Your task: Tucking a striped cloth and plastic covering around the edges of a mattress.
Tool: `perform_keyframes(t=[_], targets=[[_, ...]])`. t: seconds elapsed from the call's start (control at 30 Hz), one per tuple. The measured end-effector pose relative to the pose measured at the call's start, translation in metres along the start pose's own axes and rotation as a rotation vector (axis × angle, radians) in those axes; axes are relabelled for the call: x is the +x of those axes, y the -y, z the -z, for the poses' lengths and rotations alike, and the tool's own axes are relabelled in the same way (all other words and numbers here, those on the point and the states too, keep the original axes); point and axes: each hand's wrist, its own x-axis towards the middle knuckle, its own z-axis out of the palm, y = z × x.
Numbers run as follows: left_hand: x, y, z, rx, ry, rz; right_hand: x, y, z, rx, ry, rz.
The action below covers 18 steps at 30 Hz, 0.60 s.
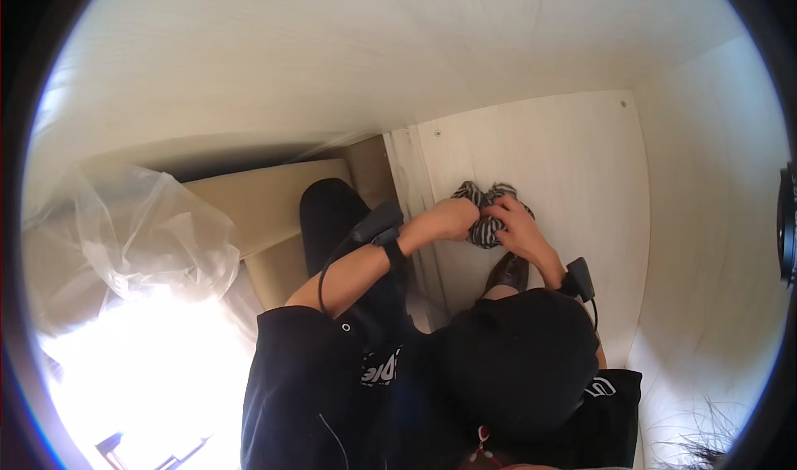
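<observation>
A black-and-white striped cloth item (484,236), bunched up, is between my two hands above the pale wooden panel. My left hand (457,217) is closed around its left side, and the fingers are mostly hidden from above. From the right, my right hand (518,227) grips the same cloth with bent fingers. Striped folds stick out beyond both hands at the top. Its exact kind cannot be made out. A dark brown shoe (508,272) shows just below my right hand.
Pale wooden walls (706,188) close in on the right and at the far side. On the left lie a beige padded piece (270,200) and a clear plastic bag (158,229), near a very bright area. My dark-clothed knee (328,208) is left of my left forearm.
</observation>
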Motion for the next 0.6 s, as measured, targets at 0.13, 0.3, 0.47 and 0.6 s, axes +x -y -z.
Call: perform_keyframes(t=[0.13,0.3,0.47,0.6], targets=[[-0.062,-0.003,0.025,-0.187,-0.849,-0.050,0.033,0.002,0.033,0.325,-0.237,0.109],[-0.074,-0.006,0.040,-0.272,-1.113,-0.402,0.053,0.021,0.068,0.511,-0.427,0.168],[-0.097,-0.008,0.061,-0.602,-1.438,-0.389,0.062,0.039,0.093,0.816,-0.395,0.309],[-0.145,0.014,0.042,-0.804,-1.476,-0.057,0.053,0.057,0.102,0.834,-0.469,0.298]])
